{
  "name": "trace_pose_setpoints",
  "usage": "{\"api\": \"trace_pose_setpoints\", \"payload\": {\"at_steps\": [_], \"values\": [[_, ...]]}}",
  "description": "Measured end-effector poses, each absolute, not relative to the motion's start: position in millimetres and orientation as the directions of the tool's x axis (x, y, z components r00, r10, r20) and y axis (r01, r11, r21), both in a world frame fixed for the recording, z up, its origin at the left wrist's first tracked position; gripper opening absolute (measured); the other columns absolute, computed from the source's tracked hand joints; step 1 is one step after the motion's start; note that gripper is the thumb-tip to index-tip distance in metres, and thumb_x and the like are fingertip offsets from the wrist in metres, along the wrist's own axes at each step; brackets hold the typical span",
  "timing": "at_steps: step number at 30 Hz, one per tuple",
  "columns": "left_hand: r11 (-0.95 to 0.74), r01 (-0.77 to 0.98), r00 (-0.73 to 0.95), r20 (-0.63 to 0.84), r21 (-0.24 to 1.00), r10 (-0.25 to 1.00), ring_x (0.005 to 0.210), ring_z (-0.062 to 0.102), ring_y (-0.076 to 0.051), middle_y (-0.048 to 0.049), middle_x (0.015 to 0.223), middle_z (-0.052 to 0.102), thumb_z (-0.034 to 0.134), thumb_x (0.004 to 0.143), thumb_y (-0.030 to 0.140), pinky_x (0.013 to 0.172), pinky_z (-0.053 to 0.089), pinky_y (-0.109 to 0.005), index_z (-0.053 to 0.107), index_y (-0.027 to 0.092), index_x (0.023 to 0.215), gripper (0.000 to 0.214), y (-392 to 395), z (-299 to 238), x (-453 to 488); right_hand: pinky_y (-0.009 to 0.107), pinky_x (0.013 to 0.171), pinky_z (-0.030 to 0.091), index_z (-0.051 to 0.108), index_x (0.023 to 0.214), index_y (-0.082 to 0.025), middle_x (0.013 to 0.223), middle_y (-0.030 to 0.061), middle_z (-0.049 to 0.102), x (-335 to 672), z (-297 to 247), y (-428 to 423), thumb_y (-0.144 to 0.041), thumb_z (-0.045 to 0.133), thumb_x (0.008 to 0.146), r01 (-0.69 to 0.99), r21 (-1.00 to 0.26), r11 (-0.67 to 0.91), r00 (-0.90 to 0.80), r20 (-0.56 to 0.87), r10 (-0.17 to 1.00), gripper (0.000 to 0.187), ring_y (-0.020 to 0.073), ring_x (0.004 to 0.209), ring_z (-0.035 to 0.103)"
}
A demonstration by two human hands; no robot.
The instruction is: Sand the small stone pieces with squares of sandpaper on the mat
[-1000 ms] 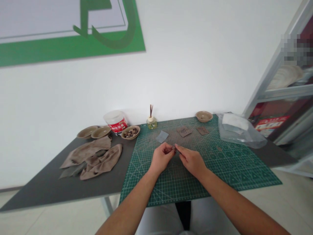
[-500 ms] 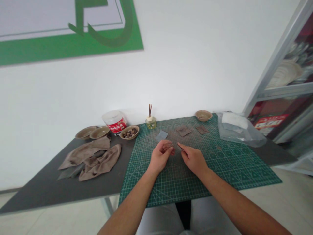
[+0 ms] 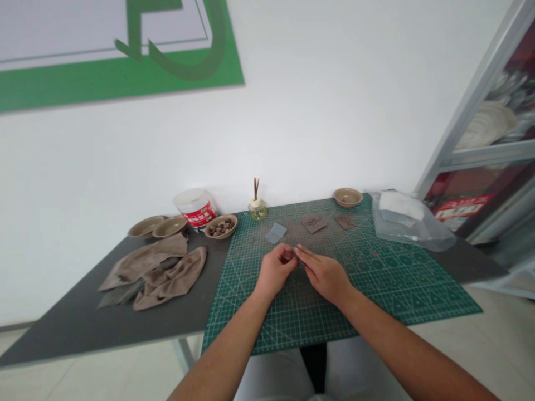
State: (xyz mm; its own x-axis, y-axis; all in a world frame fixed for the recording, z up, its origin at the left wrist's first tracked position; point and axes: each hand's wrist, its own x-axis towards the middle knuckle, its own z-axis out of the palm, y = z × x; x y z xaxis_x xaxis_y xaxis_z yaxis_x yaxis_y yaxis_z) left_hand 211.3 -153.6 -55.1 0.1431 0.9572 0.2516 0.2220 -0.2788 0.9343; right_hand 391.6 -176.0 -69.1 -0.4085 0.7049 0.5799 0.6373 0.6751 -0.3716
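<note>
Over the green cutting mat [image 3: 251,312], my left hand [image 3: 273,271] is closed with thumb and fingertips curled together. Whatever is in its pinch is too small and hidden to name. My right hand [image 3: 328,277] comes in from the right, its fingers pressed together and their tips meeting the left fingertips. If anything sits between the right fingers, I cannot make it out. Just beyond the hands lie a small pale translucent sheet [image 3: 276,233], a brown patterned square piece [image 3: 313,223] and a smaller brown piece [image 3: 345,221].
Left on the dark table [image 3: 125,328] are crumpled brown cloths [image 3: 173,278], two bowls [image 3: 170,226], a bowl of small brown lumps [image 3: 221,227] and a plastic tub [image 3: 195,209]. A reed diffuser [image 3: 258,209], another bowl [image 3: 348,197] and a plastic bag [image 3: 412,225] line the back.
The right hand has moved left and its fingertips now meet the left hand's, where a gap was before. The left fingers have closed into a tighter pinch.
</note>
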Motion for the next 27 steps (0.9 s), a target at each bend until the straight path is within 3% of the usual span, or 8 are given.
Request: {"api": "trace_pose_setpoints", "payload": {"at_steps": [17,27], "values": [[-0.293,0.245,0.125,0.270,0.924,0.955,0.057,0.054,-0.011,0.0040,0.061,0.059,0.069,0.075,0.025,0.056,0.042,-0.021,0.058,0.018,0.069,0.015,-157.3,-53.8,211.2,0.039,0.102,0.051,0.046,0.144,-0.016,0.143,0.0125,0.052,388.5,-66.6,-179.6,-0.004,0.043,0.087,0.668,-0.254,0.700,-0.448,0.614,0.650,0.058,0.0224,0.124,0.058],[-0.299,0.220,0.151,0.270,0.929,0.951,0.058,0.056,-0.011,0.0051,0.061,0.058,0.066,0.076,0.025,0.057,0.044,-0.022,0.055,0.019,0.073,0.013,-158.1,-55.3,214.7,0.036,0.105,0.050,0.041,0.148,-0.021,0.144,0.0090,0.053,392.9,-70.1,-177.9,-0.006,0.044,0.089,0.629,-0.326,0.706,-0.426,0.616,0.663,0.061,0.0201,0.125,0.058]]}}
